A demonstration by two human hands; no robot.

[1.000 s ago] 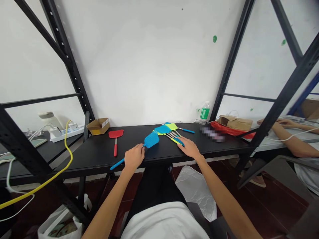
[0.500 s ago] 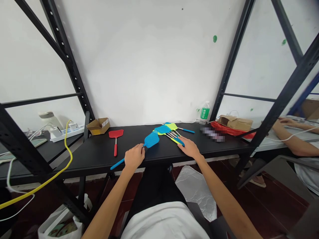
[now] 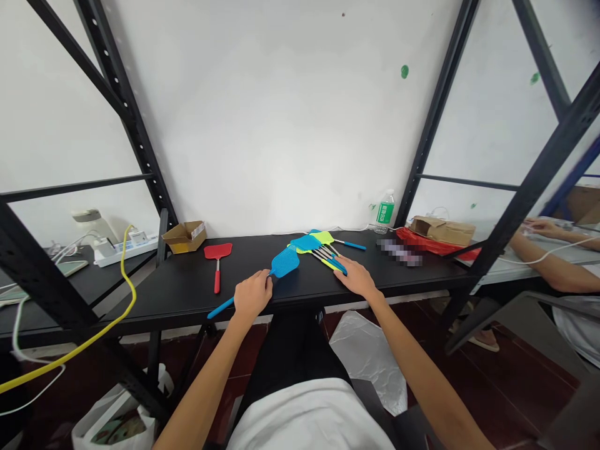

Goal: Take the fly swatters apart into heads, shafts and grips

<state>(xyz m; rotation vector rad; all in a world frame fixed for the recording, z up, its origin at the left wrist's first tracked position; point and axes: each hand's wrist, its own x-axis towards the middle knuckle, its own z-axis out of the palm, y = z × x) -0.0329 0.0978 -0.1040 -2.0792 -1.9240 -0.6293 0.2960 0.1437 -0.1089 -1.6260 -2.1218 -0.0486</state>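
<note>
Blue fly swatter point(image 3: 285, 262), lying aslant at the near edge of the black table point(image 3: 178, 294), its head toward the pile and its handle end pointing to the near left. Left hand point(image 3: 253, 294): closed over the shaft, fingers curled together around it. Pile of swatters point(image 3: 312, 245), right of the blue fly swatter: blue and yellow-green heads overlapping, handles fanned toward the near right. Right hand point(image 3: 356, 277): laid on these handles, fingers extended and close together; whether they pinch any handle cannot be told. Red swatter point(image 3: 218, 252): flat, well apart on the left, handle toward the near edge. Periphery: open cardboard box point(image 3: 185, 237) behind the red swatter, at left; green-labelled bottle point(image 3: 385, 212) upright near the wall point(image 3: 281, 125), at right; brown package point(image 3: 443, 230) on red plastic point(image 3: 412, 242), farther right.
</note>
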